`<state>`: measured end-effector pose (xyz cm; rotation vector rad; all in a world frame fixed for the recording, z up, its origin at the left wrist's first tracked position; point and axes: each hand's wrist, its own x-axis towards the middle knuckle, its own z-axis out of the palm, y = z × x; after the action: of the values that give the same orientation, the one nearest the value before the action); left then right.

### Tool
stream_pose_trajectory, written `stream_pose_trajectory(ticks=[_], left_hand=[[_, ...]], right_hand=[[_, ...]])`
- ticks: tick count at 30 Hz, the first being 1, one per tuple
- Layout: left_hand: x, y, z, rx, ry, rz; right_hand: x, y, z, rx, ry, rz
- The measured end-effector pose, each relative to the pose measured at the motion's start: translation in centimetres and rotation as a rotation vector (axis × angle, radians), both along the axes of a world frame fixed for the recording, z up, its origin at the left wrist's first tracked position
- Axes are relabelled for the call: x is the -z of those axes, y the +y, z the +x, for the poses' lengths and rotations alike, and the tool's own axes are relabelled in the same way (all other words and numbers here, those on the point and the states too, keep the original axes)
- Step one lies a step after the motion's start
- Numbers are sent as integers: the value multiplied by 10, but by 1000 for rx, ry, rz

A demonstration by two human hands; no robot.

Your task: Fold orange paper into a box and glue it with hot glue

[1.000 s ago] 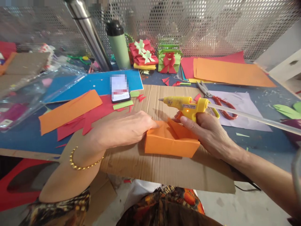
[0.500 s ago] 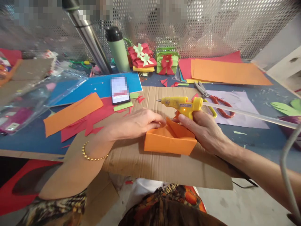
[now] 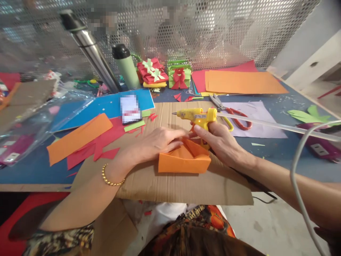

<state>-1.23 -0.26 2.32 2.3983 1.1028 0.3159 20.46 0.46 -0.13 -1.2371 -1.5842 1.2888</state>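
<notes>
Glue gun point(image 3: 198, 115) is gripped in the right hand point(image 3: 221, 140), nozzle toward nine o'clock. At eleven o'clock on the orange box point(image 3: 183, 165), which rests on cardboard point(image 3: 170, 188), the left hand point(image 3: 160, 140) touches it, grip unclear.

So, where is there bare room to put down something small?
The cardboard is bare between the orange box and its near edge. A smaller bare patch lies between the red scraps and the glue gun. Crowded: the left side, with plastic bag and orange strip.
</notes>
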Motion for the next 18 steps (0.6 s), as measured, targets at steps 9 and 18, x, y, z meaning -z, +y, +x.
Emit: stream_pose_trajectory(ticks=[9, 18], left_hand=[[11, 6, -1, 15, -51, 139], [34, 12, -11, 46, -94, 351]], right_hand=[[-16, 4, 7, -48, -46, 41], [-25, 42, 115, 201, -852, 695]])
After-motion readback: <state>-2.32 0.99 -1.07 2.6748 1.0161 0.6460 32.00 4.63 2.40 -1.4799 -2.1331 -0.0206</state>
